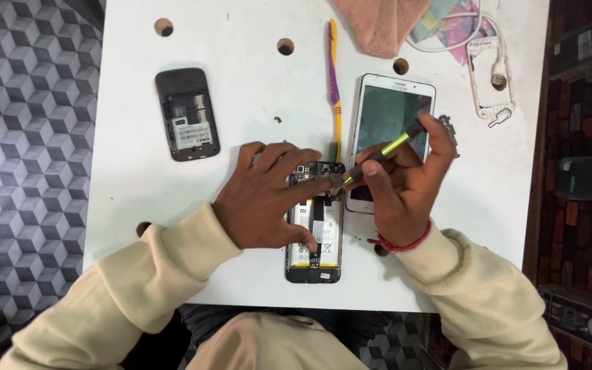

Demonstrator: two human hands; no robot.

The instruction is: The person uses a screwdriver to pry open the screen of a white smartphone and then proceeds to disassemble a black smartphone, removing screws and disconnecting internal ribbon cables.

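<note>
Left hand [265, 195] pressed flat, pinning opened smartphone [314, 236] to surface [255, 89]; right hand [399, 188] clenched on screwdriver [378, 156]: keep tip vertical, seated, pressure steady.

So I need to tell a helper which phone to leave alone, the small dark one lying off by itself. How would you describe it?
Start at the white table and look to its far left part, away from both hands. The small dark phone lies there alone, back cover off, its inner label and slots showing. Unlike the opened phone under the left hand or the white tablet, it is short, rounded and untouched.
</note>
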